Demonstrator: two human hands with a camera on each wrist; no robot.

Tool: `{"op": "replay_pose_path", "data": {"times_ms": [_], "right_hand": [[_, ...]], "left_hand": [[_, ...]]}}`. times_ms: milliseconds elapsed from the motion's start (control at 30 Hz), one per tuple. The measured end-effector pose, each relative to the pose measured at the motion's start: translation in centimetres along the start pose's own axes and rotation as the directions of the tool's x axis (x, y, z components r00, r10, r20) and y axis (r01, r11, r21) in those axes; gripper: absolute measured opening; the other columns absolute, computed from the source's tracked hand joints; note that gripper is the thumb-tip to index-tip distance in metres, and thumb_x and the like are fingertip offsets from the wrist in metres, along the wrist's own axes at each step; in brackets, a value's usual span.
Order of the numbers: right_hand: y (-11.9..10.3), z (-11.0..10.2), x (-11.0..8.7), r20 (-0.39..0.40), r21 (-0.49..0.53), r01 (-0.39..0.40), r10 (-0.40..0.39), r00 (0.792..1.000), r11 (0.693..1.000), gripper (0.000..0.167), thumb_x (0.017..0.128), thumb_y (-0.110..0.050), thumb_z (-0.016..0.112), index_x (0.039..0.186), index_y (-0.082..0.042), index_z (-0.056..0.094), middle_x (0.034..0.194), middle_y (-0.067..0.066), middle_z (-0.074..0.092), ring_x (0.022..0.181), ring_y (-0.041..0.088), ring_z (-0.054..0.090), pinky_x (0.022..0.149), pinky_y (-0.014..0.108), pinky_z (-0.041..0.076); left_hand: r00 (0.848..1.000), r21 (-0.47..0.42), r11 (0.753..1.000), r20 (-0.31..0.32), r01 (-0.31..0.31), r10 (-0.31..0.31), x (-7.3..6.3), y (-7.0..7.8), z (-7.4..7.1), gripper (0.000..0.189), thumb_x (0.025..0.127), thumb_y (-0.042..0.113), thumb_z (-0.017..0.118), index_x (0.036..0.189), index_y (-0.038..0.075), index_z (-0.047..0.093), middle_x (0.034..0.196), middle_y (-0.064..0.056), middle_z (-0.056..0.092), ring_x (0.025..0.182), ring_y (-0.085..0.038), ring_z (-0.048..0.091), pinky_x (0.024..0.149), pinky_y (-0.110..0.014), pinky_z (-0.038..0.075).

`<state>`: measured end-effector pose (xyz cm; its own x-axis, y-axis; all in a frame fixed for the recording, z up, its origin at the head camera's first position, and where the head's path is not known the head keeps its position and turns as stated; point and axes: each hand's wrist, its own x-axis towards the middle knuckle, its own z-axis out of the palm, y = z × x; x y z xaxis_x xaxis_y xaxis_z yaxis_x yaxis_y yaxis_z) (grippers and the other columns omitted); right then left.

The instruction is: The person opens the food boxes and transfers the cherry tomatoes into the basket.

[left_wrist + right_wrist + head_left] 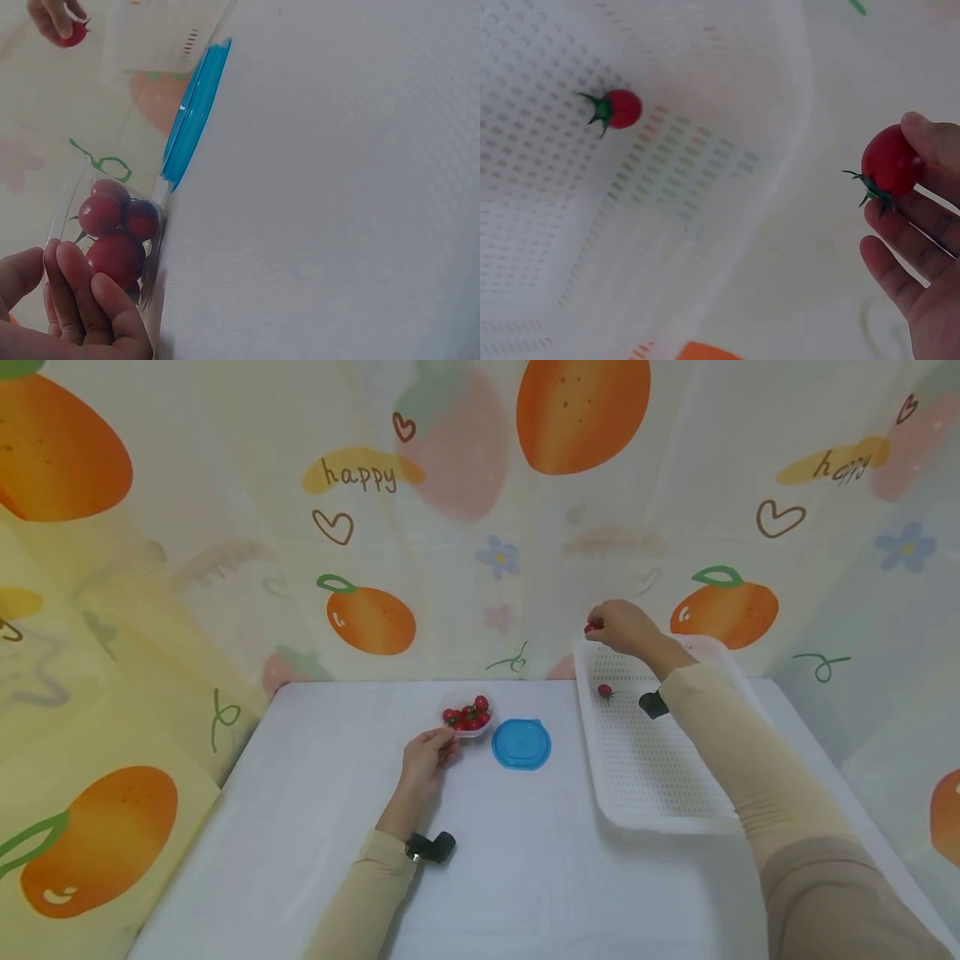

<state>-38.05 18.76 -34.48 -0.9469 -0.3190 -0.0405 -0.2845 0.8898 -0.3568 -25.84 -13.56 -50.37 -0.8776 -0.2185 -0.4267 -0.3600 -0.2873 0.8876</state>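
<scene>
A clear plastic container (467, 732) of cherry tomatoes (472, 714) sits on the table. My left hand (429, 762) pinches its near rim, with thumb and fingertips at the edge in the left wrist view. Up at the far left corner of a white perforated basket (600, 793), my right hand (626, 628) holds one cherry tomato (892, 163) between thumb and fingers, its green stem showing. Inside the basket lies another cherry tomato (625, 109), also with its green top. Right of the container, a round blue lid (521, 744) rests flat on the table.
A white cloth covers the table (510, 860), and the basket takes up its right side. Close behind the far edge hangs a curtain (450, 610) printed with fruit. My right forearm reaches across the basket.
</scene>
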Motion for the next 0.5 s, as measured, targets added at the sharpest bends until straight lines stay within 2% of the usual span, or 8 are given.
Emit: {"op": "replay_pose_path", "data": {"times_ms": [267,500], "right_hand": [[3.1,1.4,-0.5,0.007,0.012,-0.059,0.059,0.998,0.998,0.034,0.095,-0.014,0.060,0.123,0.006,0.059,0.116,0.026,0.062,0.100,0.036,0.056,0.097,0.049,0.051],[5.1,2.7,-0.9,0.026,0.051,-0.090,0.088,0.996,0.995,0.031,0.095,-0.014,0.060,0.120,0.005,0.061,0.114,0.025,0.063,0.097,0.035,0.057,0.096,0.051,0.051]], "left_hand": [[1.000,-0.011,1.000,0.008,0.011,-0.011,0.2,-0.2,-0.1,0.027,0.093,0.019,0.065,0.117,0.006,0.059,0.100,-0.004,0.068,0.096,-0.017,0.065,0.090,-0.027,0.055],[1.000,-0.016,1.000,0.021,0.005,-0.005,0.2,0.0,-0.2,0.029,0.093,0.020,0.065,0.118,0.006,0.058,0.099,-0.003,0.068,0.093,-0.015,0.065,0.090,-0.028,0.054]]}}
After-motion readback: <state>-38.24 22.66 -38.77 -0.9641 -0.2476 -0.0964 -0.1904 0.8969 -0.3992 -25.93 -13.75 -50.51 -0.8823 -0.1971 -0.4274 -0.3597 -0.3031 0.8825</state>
